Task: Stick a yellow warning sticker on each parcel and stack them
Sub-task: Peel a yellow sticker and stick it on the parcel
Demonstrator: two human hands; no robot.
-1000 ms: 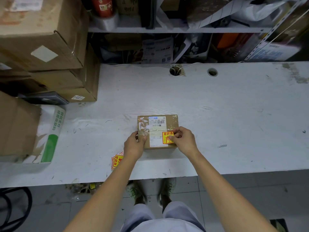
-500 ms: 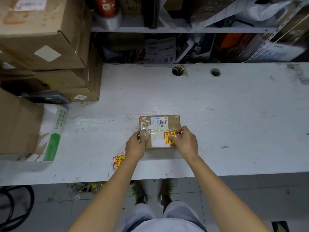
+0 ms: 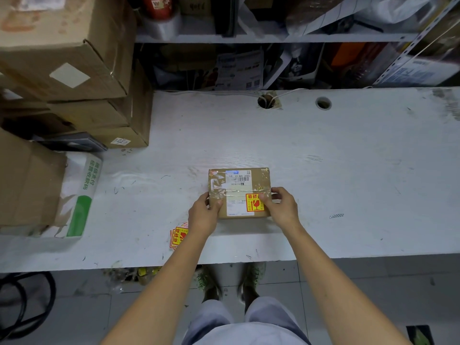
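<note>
Fingers of left hand and right hand hold the parcel's sides.

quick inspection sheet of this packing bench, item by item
surface: white table, scuffed, two holes at the back
job's things: one parcel lying flat, yellow sticker on its top; spare stickers near the front edge
clutter: cartons stacked at left, white-green pack in front of them
grippers: left hand grips the parcel's left edge; right hand holds its right edge, thumb on the sticker
cables: white cable runs into one hole; black cables on the floor at left
surroundings: crowded shelf behind the table
</note>
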